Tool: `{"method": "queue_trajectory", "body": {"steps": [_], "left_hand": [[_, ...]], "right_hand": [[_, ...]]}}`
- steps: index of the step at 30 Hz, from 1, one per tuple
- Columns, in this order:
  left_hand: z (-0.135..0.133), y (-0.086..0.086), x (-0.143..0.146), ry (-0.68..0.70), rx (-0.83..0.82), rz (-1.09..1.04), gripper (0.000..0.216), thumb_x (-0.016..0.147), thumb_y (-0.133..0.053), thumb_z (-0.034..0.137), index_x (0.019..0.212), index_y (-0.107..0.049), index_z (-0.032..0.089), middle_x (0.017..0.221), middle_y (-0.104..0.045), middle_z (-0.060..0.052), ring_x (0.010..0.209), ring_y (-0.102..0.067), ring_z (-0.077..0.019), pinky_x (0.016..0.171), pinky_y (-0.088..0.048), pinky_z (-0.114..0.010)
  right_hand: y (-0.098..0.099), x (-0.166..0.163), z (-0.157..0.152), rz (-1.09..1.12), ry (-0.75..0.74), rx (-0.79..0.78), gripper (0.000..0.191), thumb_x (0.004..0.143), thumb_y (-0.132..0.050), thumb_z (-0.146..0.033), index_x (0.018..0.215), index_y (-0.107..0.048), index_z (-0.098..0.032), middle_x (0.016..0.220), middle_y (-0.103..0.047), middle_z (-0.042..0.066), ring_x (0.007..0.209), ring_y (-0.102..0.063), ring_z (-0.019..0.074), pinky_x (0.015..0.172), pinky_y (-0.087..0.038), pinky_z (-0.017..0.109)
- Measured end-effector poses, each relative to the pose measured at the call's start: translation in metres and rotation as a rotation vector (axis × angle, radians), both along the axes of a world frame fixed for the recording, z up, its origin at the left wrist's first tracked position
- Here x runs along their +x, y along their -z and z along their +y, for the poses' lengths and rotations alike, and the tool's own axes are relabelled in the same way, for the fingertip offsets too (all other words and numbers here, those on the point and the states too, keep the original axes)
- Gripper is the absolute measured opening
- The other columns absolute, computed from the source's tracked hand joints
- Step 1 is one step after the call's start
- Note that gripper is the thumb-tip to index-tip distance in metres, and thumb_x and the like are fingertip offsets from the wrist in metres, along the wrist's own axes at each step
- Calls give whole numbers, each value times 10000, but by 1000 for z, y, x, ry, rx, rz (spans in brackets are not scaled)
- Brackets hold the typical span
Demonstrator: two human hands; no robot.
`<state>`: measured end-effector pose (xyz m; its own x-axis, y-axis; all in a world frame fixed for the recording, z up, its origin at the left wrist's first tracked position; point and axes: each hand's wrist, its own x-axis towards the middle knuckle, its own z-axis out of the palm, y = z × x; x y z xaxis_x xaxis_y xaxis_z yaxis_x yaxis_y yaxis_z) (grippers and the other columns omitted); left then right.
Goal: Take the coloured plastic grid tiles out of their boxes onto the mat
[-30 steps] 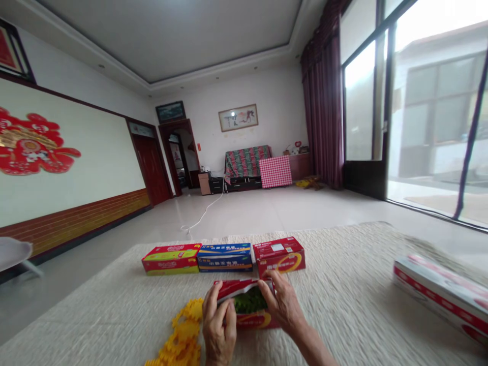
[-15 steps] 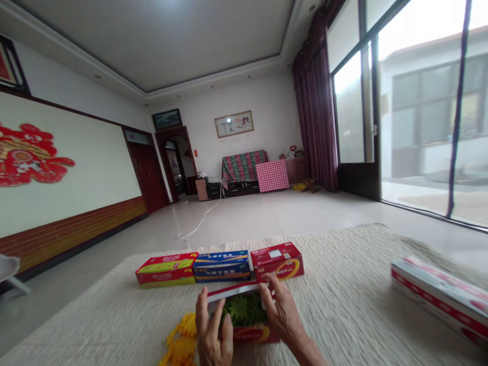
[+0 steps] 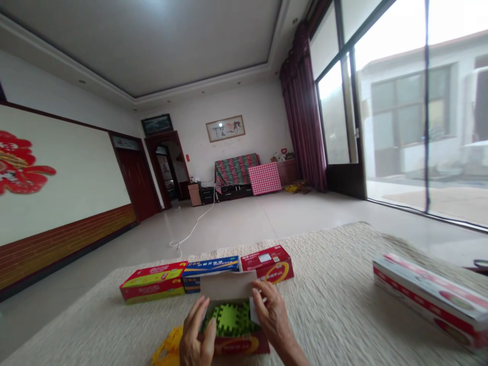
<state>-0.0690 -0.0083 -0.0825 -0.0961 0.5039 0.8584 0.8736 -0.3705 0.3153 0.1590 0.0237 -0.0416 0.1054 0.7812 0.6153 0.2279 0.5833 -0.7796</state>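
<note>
A red cardboard box lies in front of me on the cream textured cloth, its lid lifted upright. Inside it are green toothed plastic pieces. My left hand grips the box's left side with its fingers curled over the rim. My right hand holds the right side, fingertips at the lid's edge. Yellow toothed pieces lie on the cloth just left of my left hand.
Behind the open box stand three closed boxes in a row: red-yellow, blue, red. A long red-and-white carton lies at the right. Beyond the table are tiled floor, a white cable, and glass doors on the right.
The box lid has swung from nearly closed to fully upright, exposing the green pieces. My head has turned right and the view has shifted, so everything sits further left.
</note>
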Motion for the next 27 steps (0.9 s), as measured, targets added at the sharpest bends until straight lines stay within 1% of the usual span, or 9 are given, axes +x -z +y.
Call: {"method": "queue_trajectory", "body": {"steps": [4, 6, 9, 14, 18, 20, 23, 25, 27], "left_hand": [[16, -11, -17, 14, -51, -23, 296, 832, -541, 378, 958, -756, 218, 1063, -740, -61, 972, -705, -238, 820, -599, -326], [23, -10, -26, 36, -68, 42, 261, 811, -569, 373, 917, -771, 246, 1017, -755, -35, 914, -721, -224, 759, -611, -289], [28, -5, -33, 33, -40, 141, 218, 796, -595, 356, 885, -778, 279, 1014, -756, -12, 908, -724, -217, 762, -608, -275], [23, -8, -25, 3, -18, 189, 223, 791, -568, 333, 822, -781, 273, 995, -759, -10, 885, -727, -208, 765, -603, -267], [19, -14, -17, -37, -10, 162, 278, 779, -511, 326, 782, -781, 262, 970, -763, -12, 863, -730, -209, 741, -603, -263], [20, -15, -17, -49, -19, 155, 289, 772, -504, 335, 782, -783, 261, 969, -764, -10, 865, -730, -212, 735, -604, -264], [23, -13, -24, -36, -51, 153, 277, 759, -522, 335, 798, -787, 264, 971, -764, -3, 871, -730, -214, 737, -602, -257], [25, -11, -27, -12, -66, 147, 258, 751, -542, 323, 809, -788, 272, 975, -763, 5, 873, -730, -211, 739, -601, -250], [26, -8, -28, 11, -60, 129, 240, 748, -558, 311, 810, -787, 282, 967, -764, 11, 863, -730, -207, 728, -602, -245]], "right_hand": [[3, 1, 3, -35, 31, -36, 254, 844, -491, -244, 980, -695, -175, 895, -662, 81, 769, -635, 183, 671, -510, 269], [5, 1, 4, -60, 37, -66, 273, 810, -499, -218, 992, -696, -166, 888, -659, 82, 742, -628, 184, 668, -511, 281], [8, 1, 7, -87, 39, -95, 318, 763, -514, -187, 1024, -691, -146, 902, -658, 91, 766, -628, 196, 697, -512, 299], [7, 4, 7, -152, 29, -178, 395, 712, -522, -149, 1075, -674, -121, 975, -650, 109, 878, -624, 220, 826, -495, 333], [-6, 7, -4, -200, -12, -304, 390, 730, -565, -241, 1084, -661, -107, 1025, -618, 125, 950, -612, 238, 881, -481, 338], [-12, 6, -10, -235, -60, -365, 517, 665, -642, -286, 1145, -626, -94, 1110, -587, 144, 1037, -586, 266, 926, -468, 349], [-13, 1, -15, -276, -68, -454, 769, 556, -692, -249, 1290, -527, -87, 1254, -524, 172, 1185, -514, 315, 1015, -419, 381], [-6, -5, -13, -273, -35, -450, 816, 543, -677, -220, 1329, -495, -101, 1282, -514, 175, 1225, -490, 332, 1037, -403, 399], [4, -9, -8, -263, -14, -403, 790, 553, -659, -209, 1321, -502, -118, 1271, -531, 170, 1221, -502, 333, 1038, -406, 406]]}}
